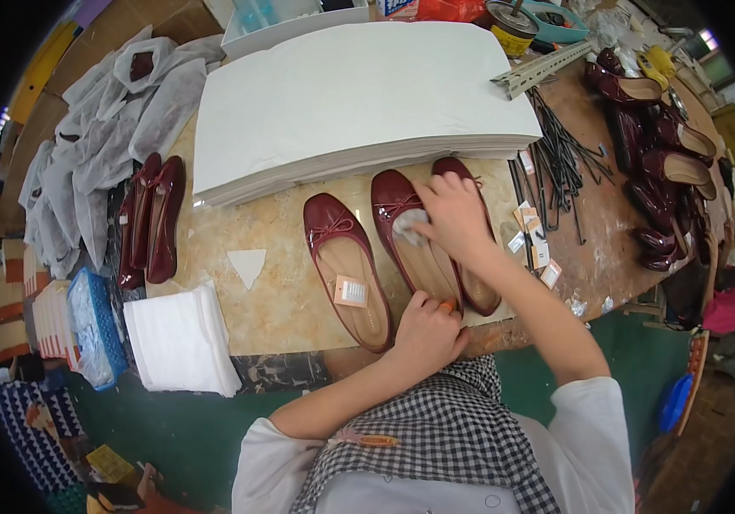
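Three dark red patent ballet flats with bows lie in front of me, toes pointing away. Around the heel of the middle flat (393, 187) my left hand (429, 330) is closed, an orange ring-like band on one finger. My right hand (457, 218) reaches over that shoe's opening, thumb and fingers closed on a crumpled wad of whitish tissue (413, 228). The right flat (477, 287) is partly hidden beneath my right hand and forearm. Apart from both hands, the left flat (326, 214) has a paper tag (351, 292) lying inside it.
A tall stack of white paper (359, 94) stands behind the shoes. More red flats (162, 227) and folded white sheets (180, 338) sit to the left. Thin black rods (560, 158), loose tags (537, 244) and a heap of red flats (676, 167) lie to the right.
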Demonstrator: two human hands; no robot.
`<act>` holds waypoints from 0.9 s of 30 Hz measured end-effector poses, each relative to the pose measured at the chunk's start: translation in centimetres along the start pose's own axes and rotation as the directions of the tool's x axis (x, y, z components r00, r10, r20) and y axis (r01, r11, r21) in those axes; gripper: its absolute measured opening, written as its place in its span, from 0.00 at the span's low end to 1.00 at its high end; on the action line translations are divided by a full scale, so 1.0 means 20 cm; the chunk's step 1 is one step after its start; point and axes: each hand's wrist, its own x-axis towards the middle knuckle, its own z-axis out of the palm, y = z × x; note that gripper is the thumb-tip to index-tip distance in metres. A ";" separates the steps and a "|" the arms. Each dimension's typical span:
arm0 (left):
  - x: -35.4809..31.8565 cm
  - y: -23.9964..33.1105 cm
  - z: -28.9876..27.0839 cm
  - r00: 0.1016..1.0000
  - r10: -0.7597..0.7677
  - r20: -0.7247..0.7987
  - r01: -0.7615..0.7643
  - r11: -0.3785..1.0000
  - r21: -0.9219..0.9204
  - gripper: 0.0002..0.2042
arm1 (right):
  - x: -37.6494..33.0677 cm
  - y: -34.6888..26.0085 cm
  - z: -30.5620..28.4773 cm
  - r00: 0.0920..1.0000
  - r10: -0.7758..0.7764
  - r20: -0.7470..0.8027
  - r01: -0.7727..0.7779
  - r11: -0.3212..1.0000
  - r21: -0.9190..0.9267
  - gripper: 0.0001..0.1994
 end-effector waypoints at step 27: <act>-0.10 -0.10 -0.43 0.842 -0.006 -0.540 -0.132 0.967 -0.218 0.09 | -0.40 -0.32 -0.39 0.746 -0.133 0.652 -0.582 -0.605 0.543 0.18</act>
